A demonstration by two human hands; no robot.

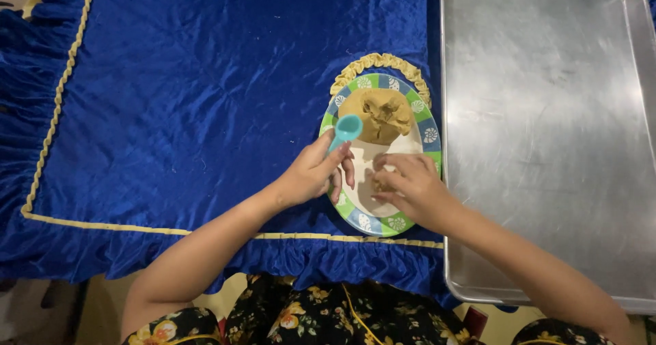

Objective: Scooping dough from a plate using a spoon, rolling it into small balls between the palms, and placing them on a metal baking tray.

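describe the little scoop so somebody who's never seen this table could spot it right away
Start at the blue velvet cloth and find the oval plate with the green and blue patterned rim, just left of the big metal tray. The scoop is in the left hand, its round bowl beside the lump of tan dough. It is the only turquoise plastic thing there.

One head-worn camera looks steeply down, close above the blue cloth.
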